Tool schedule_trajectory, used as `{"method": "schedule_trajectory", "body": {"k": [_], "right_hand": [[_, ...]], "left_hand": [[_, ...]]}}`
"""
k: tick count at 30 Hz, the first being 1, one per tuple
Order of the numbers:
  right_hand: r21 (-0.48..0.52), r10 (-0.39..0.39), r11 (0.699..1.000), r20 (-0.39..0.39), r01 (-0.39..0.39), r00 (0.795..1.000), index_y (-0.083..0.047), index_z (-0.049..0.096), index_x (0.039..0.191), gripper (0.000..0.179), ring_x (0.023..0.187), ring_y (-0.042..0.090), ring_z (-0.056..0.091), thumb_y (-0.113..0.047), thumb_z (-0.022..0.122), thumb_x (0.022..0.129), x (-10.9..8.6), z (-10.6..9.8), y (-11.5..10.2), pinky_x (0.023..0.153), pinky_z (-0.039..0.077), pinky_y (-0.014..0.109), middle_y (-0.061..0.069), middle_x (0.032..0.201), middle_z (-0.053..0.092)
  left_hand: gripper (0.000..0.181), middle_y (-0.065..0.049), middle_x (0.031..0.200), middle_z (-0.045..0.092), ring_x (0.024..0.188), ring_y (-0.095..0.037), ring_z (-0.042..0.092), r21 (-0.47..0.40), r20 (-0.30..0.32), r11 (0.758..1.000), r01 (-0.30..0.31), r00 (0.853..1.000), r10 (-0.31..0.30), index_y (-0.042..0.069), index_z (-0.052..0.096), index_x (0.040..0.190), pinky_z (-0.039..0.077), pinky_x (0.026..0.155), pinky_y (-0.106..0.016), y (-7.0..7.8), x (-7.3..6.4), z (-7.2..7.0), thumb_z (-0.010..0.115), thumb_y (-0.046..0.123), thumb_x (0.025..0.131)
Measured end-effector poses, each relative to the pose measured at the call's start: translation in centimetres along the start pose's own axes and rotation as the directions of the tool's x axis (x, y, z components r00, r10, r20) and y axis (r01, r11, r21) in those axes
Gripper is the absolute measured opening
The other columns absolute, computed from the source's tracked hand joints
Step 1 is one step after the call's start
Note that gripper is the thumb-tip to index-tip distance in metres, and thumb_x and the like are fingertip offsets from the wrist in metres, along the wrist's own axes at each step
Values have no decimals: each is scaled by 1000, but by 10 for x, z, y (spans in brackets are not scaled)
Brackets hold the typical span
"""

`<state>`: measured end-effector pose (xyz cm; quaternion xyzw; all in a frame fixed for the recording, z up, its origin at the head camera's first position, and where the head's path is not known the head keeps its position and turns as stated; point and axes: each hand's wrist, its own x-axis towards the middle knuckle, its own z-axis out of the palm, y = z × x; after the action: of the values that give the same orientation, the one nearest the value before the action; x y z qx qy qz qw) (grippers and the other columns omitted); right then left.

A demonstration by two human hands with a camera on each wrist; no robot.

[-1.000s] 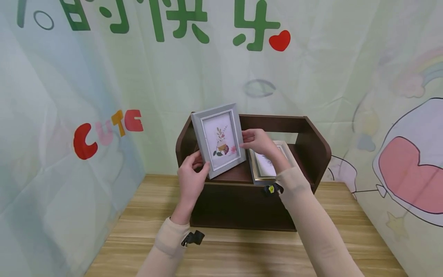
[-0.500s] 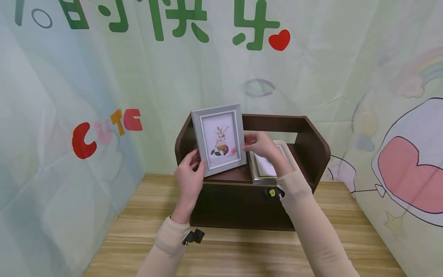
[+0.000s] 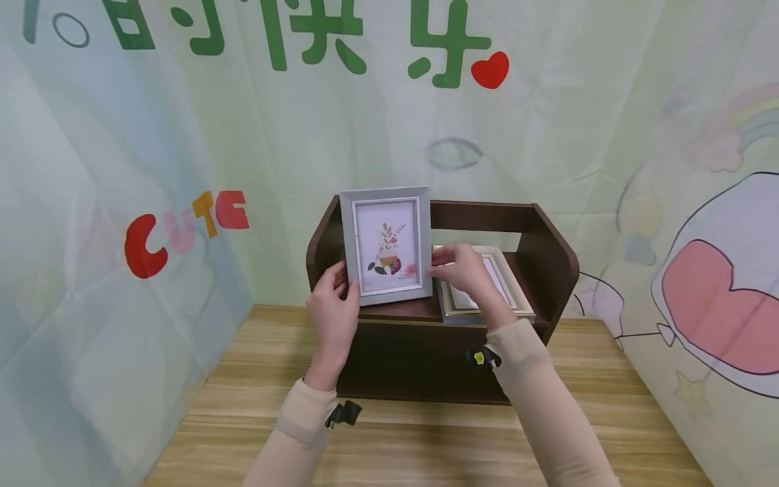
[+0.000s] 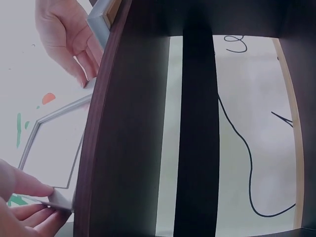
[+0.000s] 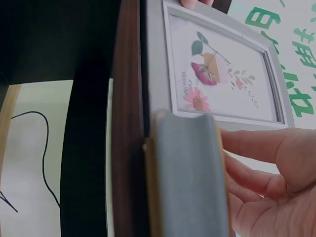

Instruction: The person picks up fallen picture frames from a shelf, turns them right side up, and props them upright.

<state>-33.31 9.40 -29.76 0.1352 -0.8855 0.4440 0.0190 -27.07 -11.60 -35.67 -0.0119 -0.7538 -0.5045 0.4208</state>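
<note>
A grey picture frame [image 3: 387, 297] with a pressed-flower print stands nearly upright on the left part of a dark brown shelf [image 3: 426, 365]. My left hand [image 3: 331, 311] holds its left edge low down, thumb in front and fingers partly hidden behind. At the right edge, my right hand [image 3: 465, 274] pinches the frame between thumb and fingers; in the right wrist view, the thumb of that right hand [image 5: 296, 173] lies along the frame's side. Beneath my right wrist, a stack of picture frames [image 3: 514, 291] lies flat on the shelf, the top one pale-rimmed.
The shelf has raised side panels [image 3: 556, 270] and a back rail [image 3: 481, 216]. It stands on a wood-grain table [image 3: 243, 406]. A printed fabric backdrop [image 3: 292, 135] hangs close behind and on both sides.
The picture frame has turned from a sideways lean to nearly upright, its top right corner shifting right. My right hand has come down slightly with it; my left hand has moved slightly left.
</note>
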Motion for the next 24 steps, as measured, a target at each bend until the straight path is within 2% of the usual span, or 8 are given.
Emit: {"method": "schedule_trajectory", "body": {"k": [7,13,19,24], "right_hand": [[-26,31,999,-52,-32,998,1,66,113,31,96,26,67,-12,69,85,-10,7,-1,82,57,35,17,108,70],[-105,-19,994,-140,4,990,1,70,104,26,94,25,68,-14,71,83,-19,12,-7,79,55,37,15,100,72],[-150,-40,989,-207,8,978,-1,72,99,21,90,24,69,-14,71,82,-23,19,-11,79,53,39,13,95,73],[-160,-31,987,-240,-8,970,-2,72,97,20,89,23,69,-15,71,81,-20,25,-13,79,53,38,12,94,74]], "left_hand": [[30,-20,108,67,99,-29,67,42,-12,999,3,1000,-3,-5,63,113,56,83,-35,-2,1,2,68,0,83],[27,-22,105,65,98,-31,66,104,-21,994,-21,1000,23,-6,63,111,57,82,-36,-5,0,5,66,-1,85],[24,-23,101,64,91,-34,65,223,-21,973,-55,998,61,-7,63,110,57,79,-41,-8,-1,10,63,2,88],[30,-25,106,62,98,-40,62,261,6,964,-49,999,49,-9,60,117,53,85,-48,-10,-1,13,60,2,89]]}}
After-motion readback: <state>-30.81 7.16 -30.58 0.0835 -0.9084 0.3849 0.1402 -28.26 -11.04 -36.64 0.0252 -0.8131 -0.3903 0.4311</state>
